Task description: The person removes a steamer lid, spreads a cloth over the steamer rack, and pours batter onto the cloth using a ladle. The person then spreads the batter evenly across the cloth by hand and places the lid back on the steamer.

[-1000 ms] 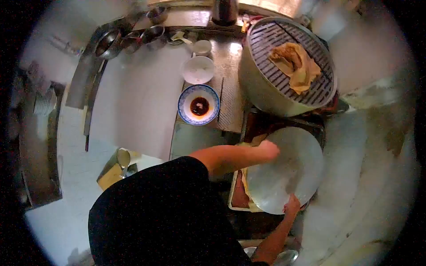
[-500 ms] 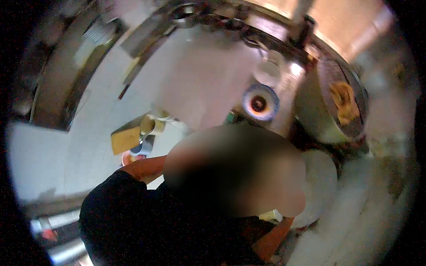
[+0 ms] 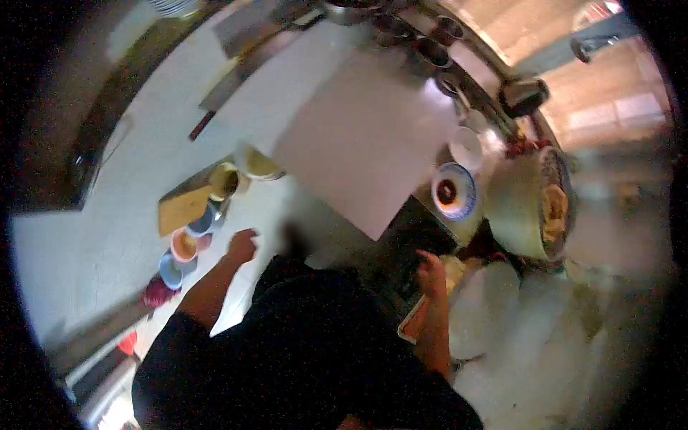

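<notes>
My left hand (image 3: 242, 247) is over the pale counter, just right of a row of small containers; its fingers are smeared. At the right, my right hand (image 3: 432, 276) is raised beside a shallow tray (image 3: 412, 322), its fingers partly apart and nothing visible in them. Nearest the left hand are an orange-filled cup (image 3: 184, 246), a light blue cup (image 3: 170, 272) and a yellowish cup (image 3: 223, 180). A blue-rimmed bowl (image 3: 466, 195) with dark sauce lies above the right hand. To its right, a large pot (image 3: 512, 215) carries a tan cloth (image 3: 554, 211) on its slatted top.
A large pale board (image 3: 358, 136) covers the middle of the counter. Several dark metal bowls line the back edge. A white bowl (image 3: 466, 147) is behind the sauce bowl. A knife-like tool (image 3: 203, 123) lies at the upper left, near a wooden block (image 3: 184, 210).
The view has swung left. Both hands have come away from the large round metal lid, and my left hand has moved across to the small cups.
</notes>
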`<state>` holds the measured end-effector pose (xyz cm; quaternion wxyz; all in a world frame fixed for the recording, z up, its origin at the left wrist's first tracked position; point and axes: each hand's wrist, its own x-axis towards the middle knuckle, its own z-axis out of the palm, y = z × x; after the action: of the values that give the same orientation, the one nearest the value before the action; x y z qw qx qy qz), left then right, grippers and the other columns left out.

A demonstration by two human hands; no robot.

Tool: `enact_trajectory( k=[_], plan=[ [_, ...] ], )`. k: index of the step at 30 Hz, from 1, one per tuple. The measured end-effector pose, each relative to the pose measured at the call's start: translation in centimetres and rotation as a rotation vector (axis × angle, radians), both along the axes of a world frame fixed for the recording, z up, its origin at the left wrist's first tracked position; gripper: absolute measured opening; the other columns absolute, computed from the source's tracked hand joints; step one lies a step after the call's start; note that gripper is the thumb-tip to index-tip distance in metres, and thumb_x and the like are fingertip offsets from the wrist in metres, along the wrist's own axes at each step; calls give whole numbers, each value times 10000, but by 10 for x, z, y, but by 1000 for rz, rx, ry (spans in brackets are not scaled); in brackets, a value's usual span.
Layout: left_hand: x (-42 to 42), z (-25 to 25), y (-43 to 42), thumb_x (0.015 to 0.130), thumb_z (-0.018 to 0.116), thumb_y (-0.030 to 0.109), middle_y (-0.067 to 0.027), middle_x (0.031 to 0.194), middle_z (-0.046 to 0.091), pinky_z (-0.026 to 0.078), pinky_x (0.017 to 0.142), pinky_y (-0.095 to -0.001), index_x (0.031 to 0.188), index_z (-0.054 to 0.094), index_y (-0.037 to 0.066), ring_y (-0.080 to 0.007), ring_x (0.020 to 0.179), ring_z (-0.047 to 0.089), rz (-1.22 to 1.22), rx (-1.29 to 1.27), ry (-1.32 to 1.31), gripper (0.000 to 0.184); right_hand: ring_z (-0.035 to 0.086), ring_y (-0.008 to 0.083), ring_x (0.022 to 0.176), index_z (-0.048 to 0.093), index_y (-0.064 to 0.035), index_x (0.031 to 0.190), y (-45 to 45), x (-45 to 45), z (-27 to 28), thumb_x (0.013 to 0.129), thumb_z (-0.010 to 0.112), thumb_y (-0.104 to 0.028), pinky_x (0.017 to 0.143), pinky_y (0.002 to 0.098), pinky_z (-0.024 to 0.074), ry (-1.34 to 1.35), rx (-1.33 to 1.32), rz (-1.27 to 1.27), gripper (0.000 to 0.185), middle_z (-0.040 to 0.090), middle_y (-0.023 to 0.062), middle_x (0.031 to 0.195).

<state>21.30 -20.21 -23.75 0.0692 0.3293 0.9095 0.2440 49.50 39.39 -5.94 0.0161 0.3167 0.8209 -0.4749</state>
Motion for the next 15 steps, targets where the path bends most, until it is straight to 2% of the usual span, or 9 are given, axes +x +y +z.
enact_trajectory(
  k=[1, 3, 5, 7, 8, 11, 13, 14, 15],
  plan=[
    [-17, 3, -31, 739, 689, 102, -183, 1108, 717, 522, 971, -443, 1101, 712, 72, -373, 1063, 670, 155, -49, -387, 364, 691, 199, 942, 662, -25, 1295, 4, -32, 20, 836, 700, -96, 816, 334, 551, -85, -16, -43, 466, 718, 111, 1072],
    [-25, 50, -70, 693, 727, 118, -188, 1119, 713, 533, 963, -448, 1097, 719, 66, -370, 1088, 669, 241, -408, -387, 407, 698, 192, 881, 677, -24, 1265, 24, -87, 49, 832, 700, -100, 764, 334, 555, -173, -6, -115, 441, 725, 121, 1025],
    [-17, 34, -127, 719, 756, 120, -198, 967, 733, 586, 751, -429, 1130, 704, 17, -334, 845, 722, 453, -357, -709, 427, 702, 196, 846, 693, -19, 1227, 69, -127, 48, 842, 697, -122, 742, 338, 553, -157, 0, -252, 399, 731, 133, 982],
    [-1, 21, -175, 747, 767, 135, -202, 829, 733, 595, 585, -405, 1107, 707, -16, -301, 638, 728, 698, -200, -906, 395, 694, 202, 797, 705, -7, 1194, 157, -154, 28, 876, 687, -168, 706, 346, 552, 157, 691, 62, 357, 745, 121, 961],
    [11, 13, -197, 762, 764, 148, -202, 766, 724, 577, 524, -391, 1067, 717, -25, -286, 553, 707, 820, -52, -954, 355, 690, 213, 797, 707, 23, 1171, 171, -188, 58, 896, 682, -202, 706, 354, 553, -11, 517, -110, 356, 756, 135, 980],
    [55, 47, -200, 855, 681, 339, -157, 724, 725, 576, 639, -426, 808, 754, 31, -256, 568, 698, 343, -812, -807, 321, 723, 247, 955, 722, -41, 1211, 270, -238, 46, 886, 660, -257, 861, 384, 566, -248, 655, -91, 395, 752, 173, 1110],
    [95, 93, -164, 956, 649, 300, -82, 535, 633, 482, 399, -364, 646, 656, 82, -215, 415, 604, 564, -619, -871, 379, 707, 254, 982, 674, -47, 1298, 376, -258, -29, 898, 678, -300, 832, 401, 567, -246, 83, -326, 473, 732, 162, 1170],
    [133, 87, -168, 963, 637, 251, -103, 615, 671, 502, 404, -352, 714, 660, 55, -217, 454, 646, 727, -275, -842, 318, 703, 267, 968, 654, -47, 1332, 431, -266, -81, 888, 709, -320, 804, 416, 574, -222, -4, -358, 524, 729, 146, 1162],
    [122, 124, -120, 941, 657, 211, -118, 704, 700, 536, 434, -354, 797, 681, 27, -221, 541, 702, 833, -439, -1005, 235, 700, 281, 954, 634, -46, 1365, 490, -269, -129, 878, 740, -340, 777, 430, 580, -210, -93, -420, 579, 727, 129, 1153]
  ],
)
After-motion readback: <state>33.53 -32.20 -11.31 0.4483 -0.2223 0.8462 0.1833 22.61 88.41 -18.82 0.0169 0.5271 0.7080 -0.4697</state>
